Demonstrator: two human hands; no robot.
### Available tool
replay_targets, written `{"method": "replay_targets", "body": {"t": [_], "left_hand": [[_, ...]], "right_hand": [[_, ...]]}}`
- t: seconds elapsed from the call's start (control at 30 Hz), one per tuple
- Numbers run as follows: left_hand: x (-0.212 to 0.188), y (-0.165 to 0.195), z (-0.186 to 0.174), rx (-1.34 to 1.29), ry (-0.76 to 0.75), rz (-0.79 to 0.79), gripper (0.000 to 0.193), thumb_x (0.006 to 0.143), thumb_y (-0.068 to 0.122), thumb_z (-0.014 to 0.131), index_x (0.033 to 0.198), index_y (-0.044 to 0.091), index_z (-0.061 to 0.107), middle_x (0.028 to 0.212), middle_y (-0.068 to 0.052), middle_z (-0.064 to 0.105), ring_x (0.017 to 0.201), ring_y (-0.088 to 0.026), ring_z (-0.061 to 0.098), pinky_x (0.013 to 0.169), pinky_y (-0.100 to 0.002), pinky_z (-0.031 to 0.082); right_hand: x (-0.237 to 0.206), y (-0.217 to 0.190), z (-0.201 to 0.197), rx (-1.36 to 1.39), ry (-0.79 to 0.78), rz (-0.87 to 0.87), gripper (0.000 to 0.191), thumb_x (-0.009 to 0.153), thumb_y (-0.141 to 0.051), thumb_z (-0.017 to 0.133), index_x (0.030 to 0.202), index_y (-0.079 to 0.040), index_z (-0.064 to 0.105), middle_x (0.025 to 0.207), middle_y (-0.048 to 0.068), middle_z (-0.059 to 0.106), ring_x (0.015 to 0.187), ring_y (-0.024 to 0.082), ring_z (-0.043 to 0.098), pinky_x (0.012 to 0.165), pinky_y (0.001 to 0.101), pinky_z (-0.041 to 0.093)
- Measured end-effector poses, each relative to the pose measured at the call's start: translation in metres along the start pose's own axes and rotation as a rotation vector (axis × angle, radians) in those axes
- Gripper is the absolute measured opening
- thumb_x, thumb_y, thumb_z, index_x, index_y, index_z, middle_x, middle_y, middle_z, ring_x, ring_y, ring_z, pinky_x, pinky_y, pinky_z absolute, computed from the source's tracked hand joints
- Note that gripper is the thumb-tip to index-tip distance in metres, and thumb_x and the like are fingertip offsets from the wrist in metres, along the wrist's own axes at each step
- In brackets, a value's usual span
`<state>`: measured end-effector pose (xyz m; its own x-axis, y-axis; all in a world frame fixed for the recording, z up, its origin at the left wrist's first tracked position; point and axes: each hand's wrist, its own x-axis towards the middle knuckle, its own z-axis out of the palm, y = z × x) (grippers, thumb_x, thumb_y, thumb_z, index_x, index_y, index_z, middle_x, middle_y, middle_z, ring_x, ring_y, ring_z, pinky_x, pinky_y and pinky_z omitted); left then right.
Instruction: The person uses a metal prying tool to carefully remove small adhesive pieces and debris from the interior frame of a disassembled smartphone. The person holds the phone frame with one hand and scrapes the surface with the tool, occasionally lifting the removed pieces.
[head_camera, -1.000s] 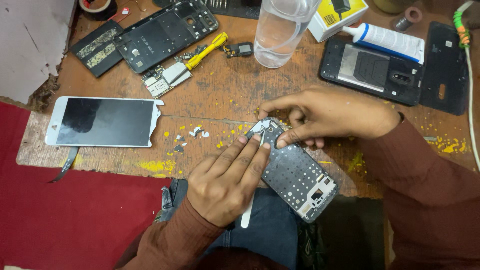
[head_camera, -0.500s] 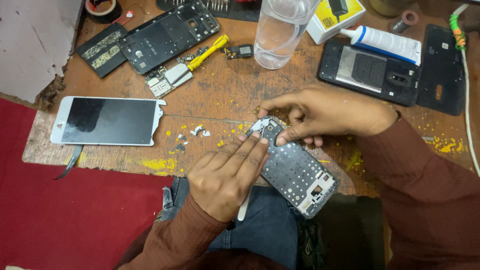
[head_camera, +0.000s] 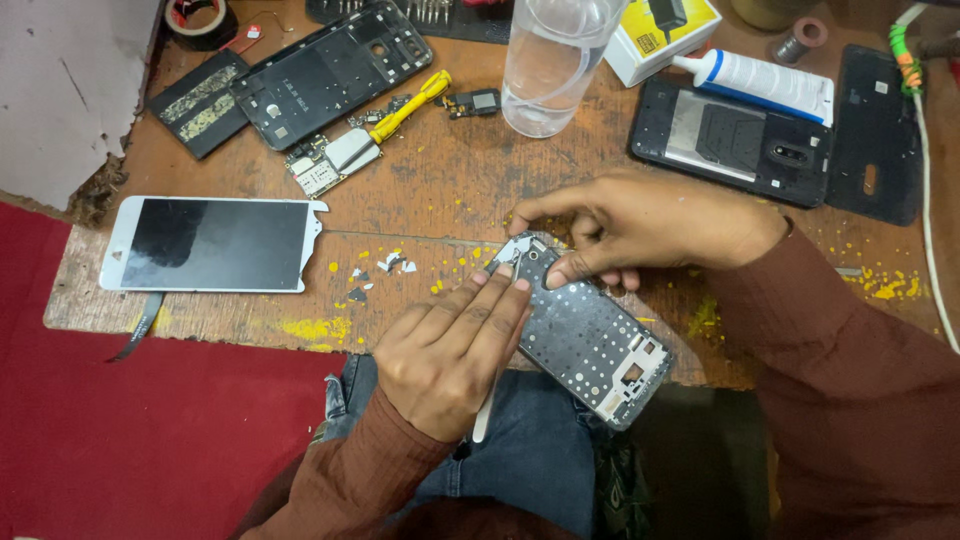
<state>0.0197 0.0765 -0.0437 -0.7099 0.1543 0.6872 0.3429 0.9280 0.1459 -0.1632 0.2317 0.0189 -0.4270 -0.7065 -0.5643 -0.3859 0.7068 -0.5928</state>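
Pinching the top corner of a phone frame (head_camera: 590, 340) angled toward the lap, right hand (head_camera: 650, 225) grips; left hand (head_camera: 455, 350) presses a white tool (head_camera: 483, 420) there.

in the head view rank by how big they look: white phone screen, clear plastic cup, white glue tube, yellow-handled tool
1. white phone screen
2. clear plastic cup, partly cut off at the top edge
3. white glue tube
4. yellow-handled tool
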Motion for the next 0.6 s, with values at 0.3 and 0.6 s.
{"method": "replay_targets", "body": {"t": [0.3,0.6], "left_hand": [[-0.0006,-0.0002,-0.0001,0.004,0.013,0.006,0.023,0.097,0.016,0.077,0.116,0.004,0.074,0.114,-0.009,0.077,0.109,-0.019,0.074,0.082,-0.031,0.056],[-0.0006,0.0003,-0.0007,-0.019,0.019,-0.005,0.023,0.096,0.015,0.076,0.115,0.003,0.073,0.114,-0.011,0.076,0.107,-0.021,0.074,0.083,-0.032,0.057]], "right_hand": [[0.0012,0.0005,0.0002,-0.003,0.01,-0.027,0.075,0.08,-0.035,0.079,0.15,-0.028,0.055,0.05,0.003,0.065,0.037,0.01,0.057,0.04,0.0264,0.046],[-0.0003,-0.0025,0.0004,-0.017,0.009,-0.008,0.073,0.08,-0.035,0.08,0.149,-0.03,0.056,0.049,0.003,0.064,0.037,0.01,0.056,0.04,0.0268,0.045]]}}
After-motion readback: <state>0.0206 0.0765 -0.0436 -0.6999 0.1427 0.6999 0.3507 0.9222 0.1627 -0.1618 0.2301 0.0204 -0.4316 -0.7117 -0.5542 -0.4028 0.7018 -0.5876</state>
